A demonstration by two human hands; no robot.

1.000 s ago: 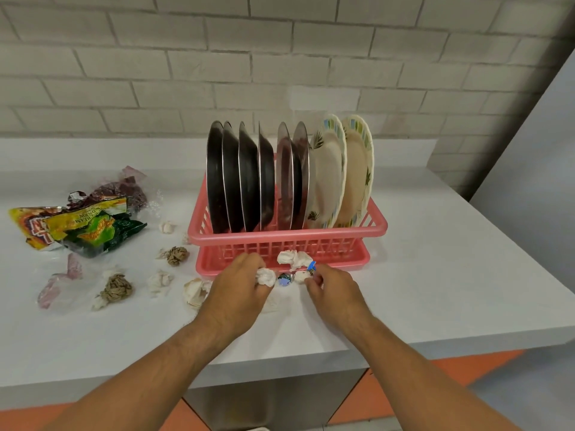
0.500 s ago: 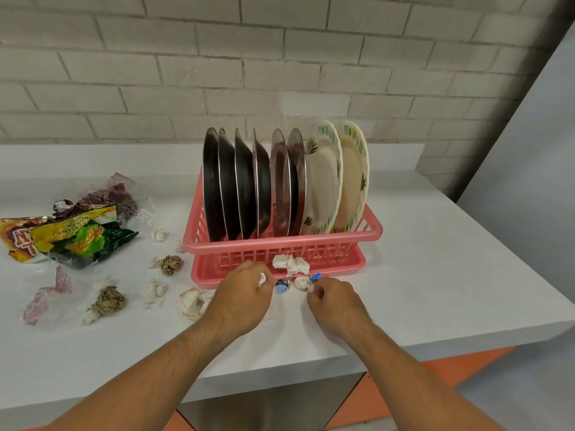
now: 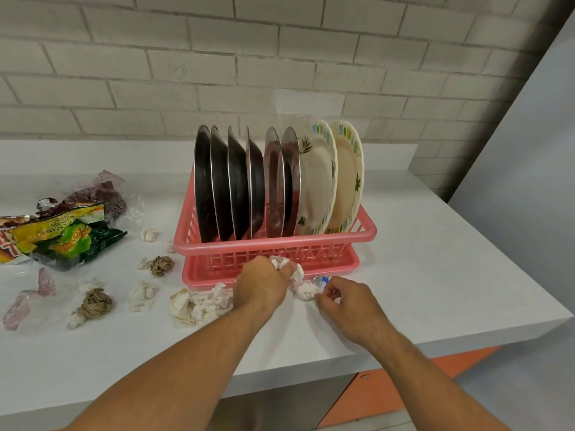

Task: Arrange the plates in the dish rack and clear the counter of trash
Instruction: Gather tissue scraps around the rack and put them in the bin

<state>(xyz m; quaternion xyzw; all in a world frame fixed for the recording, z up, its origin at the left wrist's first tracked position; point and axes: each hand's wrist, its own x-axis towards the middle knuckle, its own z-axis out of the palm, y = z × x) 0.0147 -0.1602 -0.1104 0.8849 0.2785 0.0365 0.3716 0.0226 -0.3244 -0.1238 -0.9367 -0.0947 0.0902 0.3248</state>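
A pink dish rack (image 3: pixel 273 247) stands on the white counter (image 3: pixel 420 275), holding several upright steel plates (image 3: pixel 236 185) and two cream patterned plates (image 3: pixel 336 178). My left hand (image 3: pixel 263 286) is at the rack's front edge, fingers closed on a crumpled white tissue (image 3: pixel 281 263). My right hand (image 3: pixel 345 301) is just to the right, fingers curled around small scraps, with a white paper wad (image 3: pixel 305 290) and a blue-and-white wrapper (image 3: pixel 322 279) beside its fingertips. What lies inside the right fist is hidden.
Snack wrappers (image 3: pixel 59 237) and clear plastic (image 3: pixel 28 303) lie at the left. Brown paper balls (image 3: pixel 95 303) and white tissue wads (image 3: pixel 199 303) are scattered left of my hands. The counter's front edge runs just below my wrists; a brick wall stands behind.
My left hand has moved forward to the rack's front and closed on the white tissue there. My right hand has stayed by the small scraps, its fingers curling in.
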